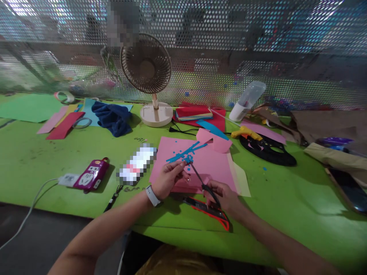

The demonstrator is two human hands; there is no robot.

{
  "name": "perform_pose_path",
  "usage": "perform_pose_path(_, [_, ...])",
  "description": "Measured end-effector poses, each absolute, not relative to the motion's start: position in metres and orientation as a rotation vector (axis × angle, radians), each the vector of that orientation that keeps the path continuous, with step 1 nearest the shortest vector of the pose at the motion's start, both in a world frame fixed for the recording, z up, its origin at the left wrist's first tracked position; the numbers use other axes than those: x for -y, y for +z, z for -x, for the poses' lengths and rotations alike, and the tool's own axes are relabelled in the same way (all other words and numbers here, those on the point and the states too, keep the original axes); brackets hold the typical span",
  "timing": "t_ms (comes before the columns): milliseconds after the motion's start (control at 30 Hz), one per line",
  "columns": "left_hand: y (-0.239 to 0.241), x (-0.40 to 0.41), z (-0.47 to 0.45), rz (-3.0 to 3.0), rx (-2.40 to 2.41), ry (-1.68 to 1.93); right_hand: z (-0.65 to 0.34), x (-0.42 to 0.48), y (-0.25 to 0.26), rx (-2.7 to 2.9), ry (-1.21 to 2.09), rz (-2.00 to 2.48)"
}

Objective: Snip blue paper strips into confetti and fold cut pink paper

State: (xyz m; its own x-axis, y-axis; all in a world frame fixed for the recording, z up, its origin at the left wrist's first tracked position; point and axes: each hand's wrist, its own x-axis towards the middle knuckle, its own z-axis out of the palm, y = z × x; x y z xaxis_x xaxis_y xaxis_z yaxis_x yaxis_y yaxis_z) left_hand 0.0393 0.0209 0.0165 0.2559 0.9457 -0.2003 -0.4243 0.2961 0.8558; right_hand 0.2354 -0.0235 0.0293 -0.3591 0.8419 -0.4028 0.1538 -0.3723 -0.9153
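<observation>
My right hand grips a pair of black-handled scissors, whose blades point up and left. The blade tips come close to the fingertips of my left hand, which are pinched together; what they hold is too small to make out. Just beyond them, small cut bits of blue paper are heaped on a pink paper sheet. Narrow blue paper strips lie crossed there too. Partly under my right hand rests a black and orange-red utility knife.
A fan stands at the back, near stacked coloured paper. Left are a phone, a purple power socket and a blue cloth. Rightward lie a yellow glue gun, a black tray and another phone.
</observation>
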Motion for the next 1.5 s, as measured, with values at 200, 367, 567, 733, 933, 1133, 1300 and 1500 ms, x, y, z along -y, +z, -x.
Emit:
perform_pose_path(200, [0.0141, -0.0192, -0.0397, -0.785, -0.839, 1.06, -0.2332, 0.0231, 0.0311, 1.354, 1.777, 1.368])
perform_pose_path(367, [0.0143, -0.0193, -0.0398, -0.779, -0.826, 1.06, -0.2332, 0.023, 0.0292, 1.35, 1.772, 1.368])
perform_pose_path(567, [0.0154, -0.0192, -0.0406, -0.77, -0.809, 1.065, -0.2346, 0.0235, 0.0263, 1.347, 1.774, 1.36])
perform_pose_path(733, [0.0182, -0.0217, -0.0392, -0.716, -0.842, 1.049, -0.2358, 0.0232, 0.0252, 1.31, 1.767, 1.364])
perform_pose_path(933, [0.0185, -0.0225, -0.0369, -0.758, -0.837, 1.085, -0.2383, 0.0232, 0.0221, 1.295, 1.764, 1.341])
perform_pose_path(1133, [0.0134, -0.0205, -0.0377, -0.898, -0.847, 1.089, -0.2373, 0.0224, 0.0242, 1.311, 1.744, 1.332])
perform_pose_path(1300, [0.0113, -0.0212, -0.0379, -0.908, -0.836, 1.092, -0.237, 0.0221, 0.0248, 1.307, 1.741, 1.356])
perform_pose_path(1500, [0.0109, -0.0216, -0.0374, -0.908, -0.829, 1.102, -0.238, 0.0226, 0.0231, 1.306, 1.74, 1.35])
